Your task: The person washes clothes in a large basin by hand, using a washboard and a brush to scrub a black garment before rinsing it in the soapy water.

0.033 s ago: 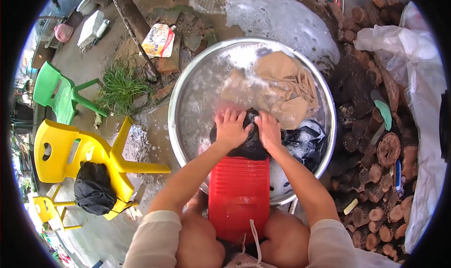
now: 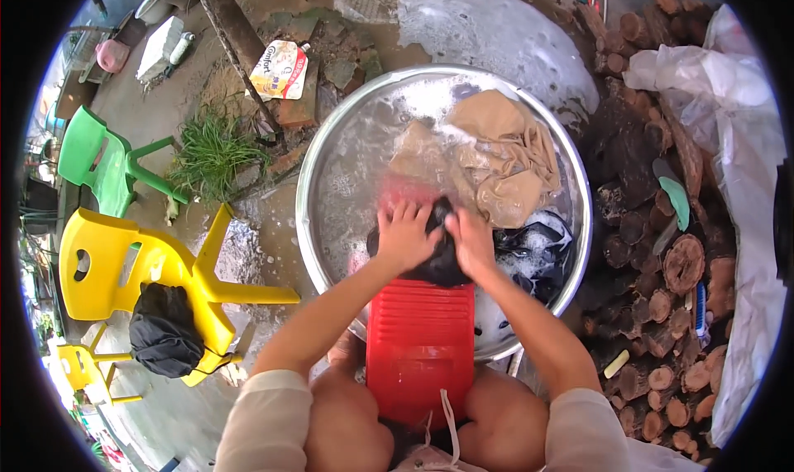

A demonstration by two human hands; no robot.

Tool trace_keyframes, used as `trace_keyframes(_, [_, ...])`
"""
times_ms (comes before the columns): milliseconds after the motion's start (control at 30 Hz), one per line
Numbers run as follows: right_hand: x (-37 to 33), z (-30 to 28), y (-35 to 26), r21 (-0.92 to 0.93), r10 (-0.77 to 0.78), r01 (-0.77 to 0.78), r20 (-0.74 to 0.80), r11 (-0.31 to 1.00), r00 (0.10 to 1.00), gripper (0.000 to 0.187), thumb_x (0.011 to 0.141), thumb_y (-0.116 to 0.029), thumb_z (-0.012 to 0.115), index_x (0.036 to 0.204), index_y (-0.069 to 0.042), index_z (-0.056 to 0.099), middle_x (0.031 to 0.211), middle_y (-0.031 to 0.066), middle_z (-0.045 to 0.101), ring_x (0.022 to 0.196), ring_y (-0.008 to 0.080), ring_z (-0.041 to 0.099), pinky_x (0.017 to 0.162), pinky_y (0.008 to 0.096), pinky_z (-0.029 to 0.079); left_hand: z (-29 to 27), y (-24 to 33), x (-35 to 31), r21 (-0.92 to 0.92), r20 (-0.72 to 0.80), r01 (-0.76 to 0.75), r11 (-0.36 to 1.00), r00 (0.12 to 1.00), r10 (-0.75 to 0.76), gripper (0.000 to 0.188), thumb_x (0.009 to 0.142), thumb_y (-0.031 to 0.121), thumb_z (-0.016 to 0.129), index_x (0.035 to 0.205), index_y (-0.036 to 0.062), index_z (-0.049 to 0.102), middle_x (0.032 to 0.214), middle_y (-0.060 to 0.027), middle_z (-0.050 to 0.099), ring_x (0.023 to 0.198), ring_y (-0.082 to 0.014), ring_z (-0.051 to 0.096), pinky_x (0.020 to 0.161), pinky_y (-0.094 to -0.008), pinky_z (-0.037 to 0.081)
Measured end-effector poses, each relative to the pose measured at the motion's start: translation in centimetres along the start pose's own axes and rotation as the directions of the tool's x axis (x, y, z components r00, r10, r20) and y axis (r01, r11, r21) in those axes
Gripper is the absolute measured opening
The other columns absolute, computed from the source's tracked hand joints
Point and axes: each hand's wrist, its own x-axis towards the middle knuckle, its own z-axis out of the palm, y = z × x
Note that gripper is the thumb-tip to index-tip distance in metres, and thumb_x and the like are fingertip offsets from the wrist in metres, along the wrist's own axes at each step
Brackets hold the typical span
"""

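Observation:
A red washboard (image 2: 420, 331) slopes from between my knees into a large round metal basin (image 2: 308, 153) of sudsy water. Bunched black cloth (image 2: 447, 265) lies wet over its ridges. On the cloth's left part my left hand (image 2: 404, 239) presses down, fingers spread and pointing away from me. My right hand (image 2: 470, 242) grips the cloth's right side with bent fingers. Part of the cloth is hidden under both hands. Beyond them, tan cloth (image 2: 504, 153) soaks at the far right of the basin, and a dark, foam-covered garment (image 2: 538, 253) lies near my right wrist.
Left of the basin stand a yellow chair (image 2: 165, 261) with a black cloth bag (image 2: 168, 327) on it and a green chair (image 2: 103, 166). Stacked logs (image 2: 662, 306) line the right side. A soft packet (image 2: 279, 69) lies beyond the basin, near foamy water (image 2: 488, 29) on the ground.
My right hand has shifted slightly left, closer to my left hand, pulling the black cloth with it. More of the washboard's red far end shows beyond my left fingers.

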Motion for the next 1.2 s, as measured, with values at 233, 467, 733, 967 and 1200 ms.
trace_keyframes(233, [-11.4, -1.7, -0.4, 0.087, -0.565, 0.584, -0.176, 0.807, 0.806, 0.041, 0.085, -0.026, 0.061, 0.112, 0.001, 0.045, 0.110, 0.0228, 0.049, 0.102, 0.0416, 0.048, 0.087, 0.0506, 0.038, -5.5, 0.5, -7.7, -0.234, 0.054, -0.490, 0.840, 0.856, 0.514, 0.039, 0.066, 0.031, 0.074, 0.092, 0.0074, 0.056, 0.106, -0.0201, 0.051, 0.093, -0.0361, 0.055, 0.075, -0.0447, 0.048])
trace_keyframes(467, [2.2, -3.4, -0.3, 0.117, -0.013, 0.046, -0.265, 0.992, 0.964, 0.022, 0.095, -0.024, 0.050, 0.090, -0.003, 0.055, 0.080, 0.0168, 0.059, 0.072, 0.0362, 0.056, 0.067, 0.0433, 0.045, -2.5, -1.4, 1.6, -0.001, -0.055, -0.147, 0.989, 0.988, 0.146, 0.020, 0.088, 0.024, 0.058, 0.098, 0.0070, 0.054, 0.095, -0.0164, 0.057, 0.078, -0.0364, 0.062, 0.065, -0.0448, 0.052])
trace_keyframes(733, [7.3, -11.0, -7.3, 0.938, 0.036, 0.258, -0.274, 0.232, 0.961, 0.017, 0.094, -0.017, 0.057, 0.099, -0.002, 0.061, 0.084, -0.0054, 0.052, 0.079, 0.0066, 0.044, 0.073, 0.0215, 0.037, -15.3, -2.2, 2.7, -0.206, -0.477, 0.097, 0.974, 0.859, -0.187, 0.018, 0.085, 0.020, 0.066, 0.082, 0.0064, 0.055, 0.072, -0.0148, 0.057, 0.069, -0.0365, 0.057, 0.060, -0.0439, 0.044])
trace_keyframes(967, [7.1, -3.7, -0.7, 0.793, 0.276, -0.006, -0.206, 0.609, 0.939, 0.012, 0.091, -0.006, 0.057, 0.102, -0.003, 0.059, 0.087, -0.0014, 0.059, 0.081, 0.0094, 0.052, 0.078, 0.0248, 0.042, -10.2, -3.5, -3.5, -0.123, -0.243, -0.197, 0.973, 0.956, 0.163, 0.016, 0.077, 0.013, 0.071, 0.088, 0.0078, 0.061, 0.071, -0.0073, 0.052, 0.065, -0.0269, 0.056, 0.059, -0.0373, 0.046])
trace_keyframes(1200, [3.7, -1.4, -5.7, -0.005, -0.390, 0.392, 0.065, 0.920, 0.918, 0.053, 0.089, -0.033, 0.055, 0.136, -0.011, 0.042, 0.141, 0.0145, 0.042, 0.133, 0.0345, 0.033, 0.108, 0.0468, 0.026, -5.4, -8.8, -3.3, 0.137, 0.121, 0.068, 0.988, 0.989, -0.085, 0.064, 0.077, 0.022, 0.067, 0.135, 0.0121, 0.044, 0.145, -0.0153, 0.033, 0.138, -0.0314, 0.025, 0.106, -0.0525, 0.025])
